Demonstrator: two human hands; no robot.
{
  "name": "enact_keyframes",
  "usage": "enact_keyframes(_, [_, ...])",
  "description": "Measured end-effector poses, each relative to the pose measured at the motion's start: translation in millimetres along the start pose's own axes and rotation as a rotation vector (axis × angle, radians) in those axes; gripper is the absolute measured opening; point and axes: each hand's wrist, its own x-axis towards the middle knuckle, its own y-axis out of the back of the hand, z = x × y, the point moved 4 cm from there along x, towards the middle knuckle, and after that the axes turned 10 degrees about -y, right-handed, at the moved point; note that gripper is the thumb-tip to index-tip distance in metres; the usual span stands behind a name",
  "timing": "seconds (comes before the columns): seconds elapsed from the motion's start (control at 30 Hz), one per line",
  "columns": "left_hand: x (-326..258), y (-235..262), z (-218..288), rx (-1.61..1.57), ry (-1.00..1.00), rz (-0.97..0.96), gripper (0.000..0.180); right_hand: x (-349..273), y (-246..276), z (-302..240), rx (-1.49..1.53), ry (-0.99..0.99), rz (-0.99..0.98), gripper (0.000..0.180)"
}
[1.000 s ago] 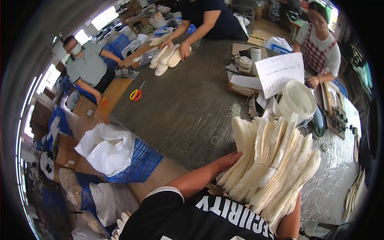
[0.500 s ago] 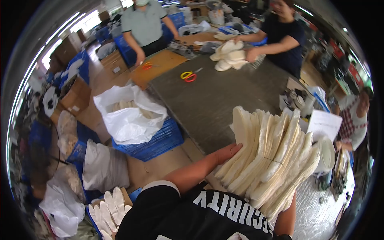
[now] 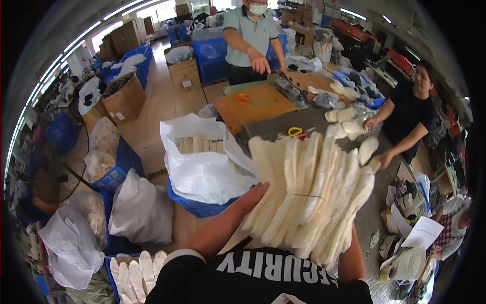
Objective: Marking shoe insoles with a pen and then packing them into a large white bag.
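A thick bundle of cream, fleecy insoles [image 3: 309, 195], bound across the middle by a thin band, is held up in front of my chest. My left hand [image 3: 257, 195] grips its left side, fingers pressed along the outermost insoles. Only the forearm of my right arm [image 3: 353, 253] shows at the bundle's lower right; the hand itself is hidden behind the insoles. Left of the bundle, close to my left hand, an open white plastic bag [image 3: 202, 169] with more cream pieces inside sits in a blue crate [image 3: 197, 205].
Beyond the bundle stands a dark worktable [image 3: 263, 126] with yellow-and-red scissors [image 3: 298, 133]. Two co-workers stand at its far side, one handling cream insoles [image 3: 349, 124]. A grey sack [image 3: 142, 210] and white glove-like pieces [image 3: 134, 278] are at left. A white tub [image 3: 410, 263] is at right.
My view has swung so the surroundings sit differently, and the bundle now hides more of the table. The co-worker at right has put insoles down on the table. I keep holding the bundle.
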Motion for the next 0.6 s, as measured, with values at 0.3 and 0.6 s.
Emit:
enact_keyframes(0.3, [5.0,105.1,36.7,-0.161,0.021,0.248,0.058,128.1,0.4,-120.4,-0.01,0.05,-0.099,0.07])
enact_keyframes(0.6, [80.4,212.5,46.2,-0.255,-0.115,0.23,0.068,231.5,58.8,-190.0,0.069,-0.011,-0.304,0.071])
